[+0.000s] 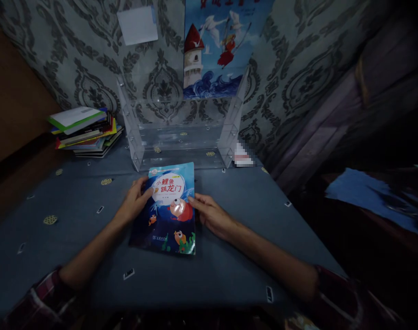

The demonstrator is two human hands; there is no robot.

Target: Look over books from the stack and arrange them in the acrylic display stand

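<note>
Dark blue is the surface (236,275) below the hands. Between the left hand (135,198) and right hand (211,216), which grip its sides, is a picture book (165,211). Pressing lightly with both thumbs should stop it bending. Its cover (168,187) says 小鲤鱼跳龙门. Past the hands are a clear rack (229,142) and a poster (212,59) with cut-off words.

One head-worn camera looks forward and down from the person's side of the blue-grey, cloth-covered bench (229,275), close above both bare hands (214,216) near mid-frame; its wide view reaches back to the grey, dark-patterned wall (88,43) behind the bench.
</note>
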